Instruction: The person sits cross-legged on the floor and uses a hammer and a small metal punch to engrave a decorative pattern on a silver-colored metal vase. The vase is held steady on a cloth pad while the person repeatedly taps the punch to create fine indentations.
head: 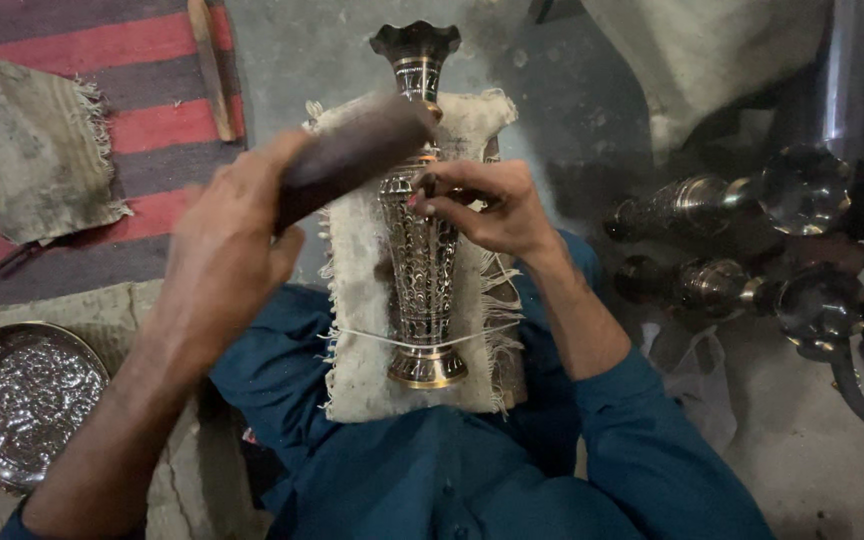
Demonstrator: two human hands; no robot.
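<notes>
While left hand [227, 240] lifts mallet [352, 155] — vase [420, 260] below.

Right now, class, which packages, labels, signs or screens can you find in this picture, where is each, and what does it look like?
None in view: no package, label, sign or screen.
Nearest to wrapping: a crumpled clear plastic bag on the floor, right of the person's right forearm, below the lying metal vases.
</notes>
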